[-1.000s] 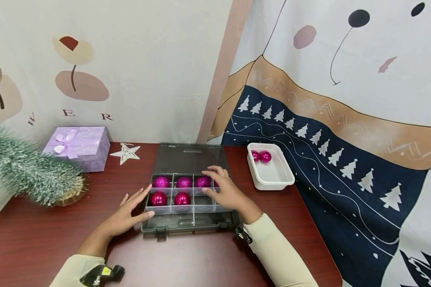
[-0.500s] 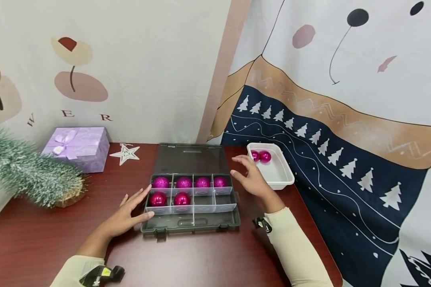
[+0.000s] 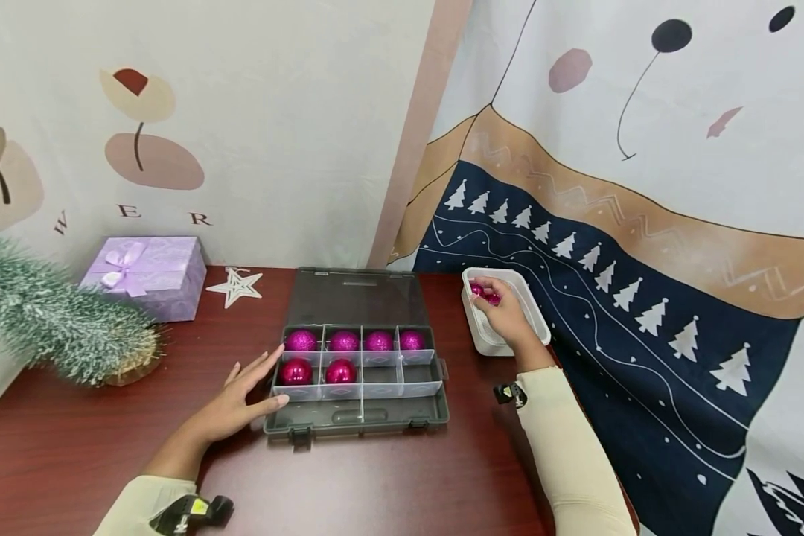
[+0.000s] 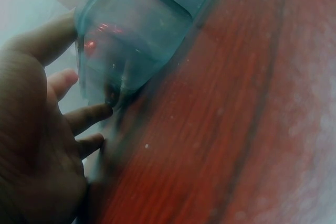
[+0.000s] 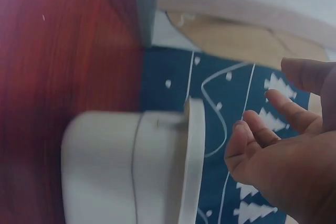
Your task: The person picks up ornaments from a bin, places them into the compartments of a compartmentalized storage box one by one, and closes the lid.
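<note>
My left hand (image 3: 231, 409) rests along the left side of a grey divided plastic box (image 3: 402, 406), fingers nearly straight against its wall; the left wrist view shows the fingertips at the box's wall (image 4: 136, 40). The box's back row holds several glittery magenta balls (image 3: 344, 341). Two shiny magenta balls (image 3: 341, 371) sit at the left of the row before it. Over a white tub (image 3: 479, 344), my right hand (image 3: 505, 316) reaches its thumb and fingers toward two shiny magenta balls (image 3: 476, 289), partly covering them. In the right wrist view, the fingers are spread with nothing between them.
The box's dark lid (image 3: 357, 296) lies folded back. A white star (image 3: 234, 287), a lilac gift box (image 3: 154, 275) and a frosted small tree (image 3: 74, 320) stand at the left. A printed cloth (image 3: 576, 327) hangs along the right edge.
My right hand has left the box's back row, where a glittery ball now shows at the right end, and moved right to the white tub. My left hand has stayed put.
</note>
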Available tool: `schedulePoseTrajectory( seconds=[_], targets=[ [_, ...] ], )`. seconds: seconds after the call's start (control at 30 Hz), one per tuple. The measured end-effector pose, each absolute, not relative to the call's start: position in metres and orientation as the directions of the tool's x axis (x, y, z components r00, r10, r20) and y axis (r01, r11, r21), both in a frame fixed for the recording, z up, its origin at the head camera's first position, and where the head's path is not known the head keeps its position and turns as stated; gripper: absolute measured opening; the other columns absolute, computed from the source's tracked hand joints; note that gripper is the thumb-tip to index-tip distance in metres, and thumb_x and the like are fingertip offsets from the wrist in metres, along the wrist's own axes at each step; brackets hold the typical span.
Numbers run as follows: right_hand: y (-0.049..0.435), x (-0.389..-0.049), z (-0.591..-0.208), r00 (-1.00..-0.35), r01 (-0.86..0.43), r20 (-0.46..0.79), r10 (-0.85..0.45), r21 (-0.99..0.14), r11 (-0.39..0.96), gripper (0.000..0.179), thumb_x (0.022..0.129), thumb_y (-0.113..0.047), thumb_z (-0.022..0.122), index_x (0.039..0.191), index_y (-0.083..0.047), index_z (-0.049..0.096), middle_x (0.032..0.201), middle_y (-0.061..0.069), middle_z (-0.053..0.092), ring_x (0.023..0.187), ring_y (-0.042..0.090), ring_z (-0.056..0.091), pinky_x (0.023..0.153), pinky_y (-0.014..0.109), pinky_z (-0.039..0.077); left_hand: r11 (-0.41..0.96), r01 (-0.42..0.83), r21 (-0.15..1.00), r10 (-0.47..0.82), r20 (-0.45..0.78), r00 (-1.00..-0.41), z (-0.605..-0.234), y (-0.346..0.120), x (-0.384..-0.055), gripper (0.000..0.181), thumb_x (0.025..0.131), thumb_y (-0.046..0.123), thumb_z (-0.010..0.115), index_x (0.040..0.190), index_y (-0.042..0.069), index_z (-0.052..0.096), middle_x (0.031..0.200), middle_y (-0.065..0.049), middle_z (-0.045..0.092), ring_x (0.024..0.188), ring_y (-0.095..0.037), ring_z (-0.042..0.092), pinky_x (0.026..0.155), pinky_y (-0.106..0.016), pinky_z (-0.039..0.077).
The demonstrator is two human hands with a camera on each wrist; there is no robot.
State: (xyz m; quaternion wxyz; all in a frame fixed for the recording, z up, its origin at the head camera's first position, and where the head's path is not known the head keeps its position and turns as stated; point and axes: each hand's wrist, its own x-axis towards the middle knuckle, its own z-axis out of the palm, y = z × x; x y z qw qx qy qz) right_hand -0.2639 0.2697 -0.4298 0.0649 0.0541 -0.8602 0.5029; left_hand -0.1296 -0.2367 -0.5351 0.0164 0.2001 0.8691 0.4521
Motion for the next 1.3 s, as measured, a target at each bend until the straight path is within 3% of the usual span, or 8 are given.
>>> schedulePoseTrajectory(
  seconds=[0.07,0.2,0.4,0.67,0.93,1.3],
  targets=[
    [0.276,-0.27,-0.429,-0.99,-0.126,0.141,-0.004,-0.872,0.473,0.045,0.106,-0.004,0.065,0.148,0.01,0.057,0.14,0.035,0.061,0.12,0.029,0.06,0.088,0.01,0.048,0.511,0.334,0.792,0.363,0.153,-0.919,-0.535,-0.237,-0.13,0.091,0.098,0.03,0.078,0.174,0.018,0.031,0.175,-0.027,0.035,0.16,-0.066,0.021,0.126,-0.084,-0.007],
    [0.286,-0.285,-0.431,-0.995,-0.058,0.089,0.049,-0.895,0.442,0.044,0.109,-0.005,0.061,0.15,0.009,0.055,0.142,0.033,0.061,0.111,0.019,0.063,0.092,0.022,0.059,0.512,0.33,0.793,0.361,0.15,-0.92,-0.535,-0.237,-0.129,0.09,0.098,0.03,0.078,0.174,0.019,0.031,0.175,-0.028,0.034,0.16,-0.066,0.021,0.127,-0.084,-0.008],
    [0.291,-0.304,-0.434,-0.998,0.008,0.025,0.06,-0.866,0.5,0.046,0.11,-0.007,0.058,0.154,0.005,0.053,0.152,0.032,0.059,0.127,0.031,0.062,0.104,0.037,0.057,0.509,0.319,0.8,0.356,0.142,-0.924,-0.536,-0.238,-0.127,0.09,0.099,0.03,0.077,0.174,0.018,0.029,0.176,-0.029,0.033,0.16,-0.067,0.019,0.127,-0.083,-0.01],
    [0.297,-0.319,-0.438,-0.997,0.076,-0.064,0.041,-0.812,0.579,0.051,0.105,0.002,0.06,0.156,0.003,0.054,0.151,0.032,0.061,0.125,0.035,0.061,0.096,0.029,0.053,0.504,0.317,0.803,0.358,0.139,-0.923,-0.536,-0.235,-0.127,0.089,0.1,0.031,0.077,0.174,0.019,0.029,0.175,-0.029,0.033,0.16,-0.068,0.018,0.127,-0.083,-0.011],
    [0.304,-0.328,-0.443,-0.993,0.092,-0.117,-0.001,-0.787,0.61,0.06,0.101,0.01,0.064,0.159,0.002,0.052,0.164,0.027,0.052,0.145,0.04,0.053,0.125,0.051,0.047,0.509,0.322,0.799,0.364,0.139,-0.921,-0.537,-0.235,-0.129,0.09,0.099,0.031,0.077,0.174,0.018,0.029,0.175,-0.029,0.034,0.16,-0.067,0.018,0.127,-0.083,-0.01],
    [0.305,-0.334,-0.448,-0.982,0.101,-0.18,-0.055,-0.748,0.656,0.063,0.101,0.004,0.064,0.162,-0.006,0.051,0.165,0.023,0.051,0.146,0.042,0.048,0.13,0.057,0.041,0.513,0.324,0.795,0.361,0.143,-0.922,-0.534,-0.236,-0.129,0.09,0.098,0.03,0.078,0.174,0.019,0.031,0.175,-0.027,0.035,0.16,-0.067,0.02,0.127,-0.083,-0.008]
  ],
)
